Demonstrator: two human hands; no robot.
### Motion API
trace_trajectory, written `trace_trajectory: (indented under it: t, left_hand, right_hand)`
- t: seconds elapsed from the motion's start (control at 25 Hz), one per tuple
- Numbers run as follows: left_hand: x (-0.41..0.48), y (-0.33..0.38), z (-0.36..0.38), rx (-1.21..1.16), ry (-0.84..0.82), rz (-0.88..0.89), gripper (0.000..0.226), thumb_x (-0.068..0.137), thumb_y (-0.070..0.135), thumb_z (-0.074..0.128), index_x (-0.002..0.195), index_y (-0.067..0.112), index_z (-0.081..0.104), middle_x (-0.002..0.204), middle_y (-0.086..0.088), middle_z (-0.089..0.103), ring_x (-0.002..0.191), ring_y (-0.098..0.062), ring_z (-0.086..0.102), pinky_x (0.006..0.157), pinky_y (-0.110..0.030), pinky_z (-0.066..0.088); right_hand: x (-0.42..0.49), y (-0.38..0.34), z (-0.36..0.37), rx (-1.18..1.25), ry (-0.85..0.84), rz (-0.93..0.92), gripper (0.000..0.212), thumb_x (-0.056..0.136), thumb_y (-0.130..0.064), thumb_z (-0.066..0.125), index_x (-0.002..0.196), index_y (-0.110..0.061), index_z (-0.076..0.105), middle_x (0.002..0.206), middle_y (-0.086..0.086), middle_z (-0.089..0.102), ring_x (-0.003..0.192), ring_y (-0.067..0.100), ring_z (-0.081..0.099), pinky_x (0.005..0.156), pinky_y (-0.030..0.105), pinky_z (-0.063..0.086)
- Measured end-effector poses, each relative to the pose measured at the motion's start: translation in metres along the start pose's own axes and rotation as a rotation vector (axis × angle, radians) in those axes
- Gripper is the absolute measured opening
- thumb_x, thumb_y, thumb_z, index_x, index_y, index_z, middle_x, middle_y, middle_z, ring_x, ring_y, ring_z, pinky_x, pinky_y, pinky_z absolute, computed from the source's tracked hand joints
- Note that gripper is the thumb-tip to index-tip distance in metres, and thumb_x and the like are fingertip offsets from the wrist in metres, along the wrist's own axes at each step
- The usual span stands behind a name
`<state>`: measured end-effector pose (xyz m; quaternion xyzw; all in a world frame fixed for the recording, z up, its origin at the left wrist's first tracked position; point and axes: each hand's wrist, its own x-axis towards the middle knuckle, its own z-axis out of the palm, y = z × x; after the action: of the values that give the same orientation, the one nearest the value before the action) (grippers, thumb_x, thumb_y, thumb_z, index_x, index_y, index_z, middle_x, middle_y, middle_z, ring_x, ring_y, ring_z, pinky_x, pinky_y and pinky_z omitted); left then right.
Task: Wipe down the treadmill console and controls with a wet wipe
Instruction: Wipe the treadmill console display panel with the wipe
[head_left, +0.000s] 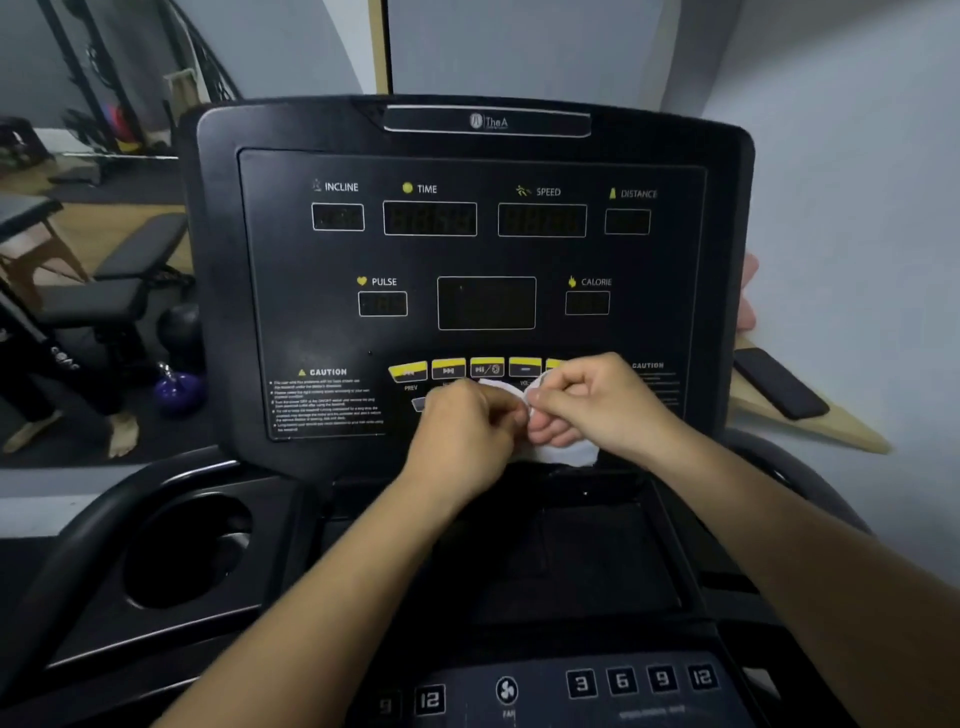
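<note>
- Wet wipe: white and crumpled, held between both hands in front of the lower edge of the console, just below the row of yellow buttons. One fold shows above the hands and a larger flap hangs beneath the right hand.
- Left hand: fingers curled inward, pinching the left side of the wipe. The knuckles face the camera.
- Right hand: fingers curled, thumb and forefinger pinching the upper edge of the wipe. It touches the left hand at the fingertips.
- Console: black upright panel with dark displays labelled INCLINE, TIME, SPEED, DISTANCE, PULSE and CALORIE. A caution notice sits at the lower left.
- Yellow buttons: a row across the lower console, the rightmost partly hidden behind the right hand.
- Lower control panel: nearest the camera, with number keys 3, 6, 9 and 12 and a fan key.
- Cup holder: round black recess, left of the forearms.
- Phone: dark, lying flat on a wooden ledge right of the console.
- Kettlebell: purple, on the floor at left.
</note>
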<state>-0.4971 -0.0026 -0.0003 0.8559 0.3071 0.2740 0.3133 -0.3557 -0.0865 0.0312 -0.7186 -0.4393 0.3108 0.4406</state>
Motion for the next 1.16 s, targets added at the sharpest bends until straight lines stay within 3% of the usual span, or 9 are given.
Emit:
trace_trajectory:
  t: [0.16,0.32,0.52,0.64,0.84,1.0,1.16]
  left_hand:
    - [-0.012,-0.003,0.005,-0.002,-0.049,-0.015,0.016,0.089,0.017,0.064,0.081,0.021,0.077,0.072,0.006,0.072,0.071,-0.006,0.066,0.069,-0.025,0.054]
    - [-0.005,0.001,-0.007,-0.069,-0.033,-0.068,0.014,0.087,0.011,0.065,0.081,0.018,0.076,0.076,0.005,0.074,0.074,-0.009,0.069,0.074,-0.026,0.056]
    - [0.052,0.008,-0.061,-0.11,0.135,-0.051,0.012,0.083,0.018,0.067,0.074,0.017,0.076,0.068,0.0,0.074,0.068,-0.015,0.073,0.072,-0.036,0.061]
    - [0.091,0.031,-0.105,-0.08,0.203,-0.006,0.014,0.081,0.011,0.067,0.071,0.015,0.076,0.064,-0.003,0.073,0.063,-0.017,0.072,0.067,-0.037,0.062]
    - [0.129,0.059,-0.159,-0.081,0.249,0.016,0.019,0.085,0.004,0.061,0.072,0.005,0.075,0.064,-0.014,0.072,0.06,-0.024,0.073,0.06,-0.038,0.062]
    - [0.144,0.06,-0.183,-0.157,0.294,0.009,0.017,0.084,0.002,0.065,0.071,0.006,0.073,0.068,-0.018,0.072,0.063,-0.027,0.074,0.062,-0.041,0.063]
    - [0.122,0.039,-0.175,-0.251,0.223,-0.053,0.016,0.086,0.002,0.064,0.072,0.004,0.071,0.069,-0.018,0.072,0.063,-0.026,0.073,0.061,-0.035,0.062]
  right_hand:
    - [-0.012,0.015,0.016,-0.05,0.039,0.021,0.017,0.091,-0.011,0.065,0.076,-0.003,0.069,0.069,0.011,0.073,0.066,0.025,0.074,0.068,0.039,0.062]
    - [-0.007,0.0,0.011,-0.058,0.059,0.004,0.011,0.09,-0.01,0.065,0.083,-0.003,0.07,0.073,0.01,0.075,0.069,0.022,0.074,0.068,0.035,0.062]
    - [0.035,-0.07,-0.009,0.033,0.029,-0.116,0.007,0.09,-0.003,0.062,0.091,0.0,0.068,0.083,0.018,0.074,0.076,0.025,0.075,0.073,0.036,0.06]
    - [0.065,-0.119,-0.019,0.044,0.061,-0.17,0.012,0.092,-0.004,0.06,0.094,0.005,0.067,0.083,0.019,0.074,0.075,0.025,0.075,0.069,0.035,0.06]
    - [0.102,-0.182,-0.022,-0.002,0.119,-0.24,0.006,0.089,-0.004,0.061,0.084,-0.003,0.066,0.077,0.015,0.074,0.069,0.023,0.074,0.061,0.032,0.061]
    - [0.108,-0.207,-0.02,0.037,0.115,-0.311,0.018,0.08,0.005,0.072,0.093,-0.005,0.064,0.077,0.015,0.07,0.061,0.015,0.07,0.064,0.029,0.061]
    - [0.097,-0.175,-0.003,0.063,0.03,-0.296,0.013,0.082,0.006,0.071,0.09,-0.003,0.066,0.085,0.022,0.072,0.075,0.023,0.072,0.076,0.034,0.061]
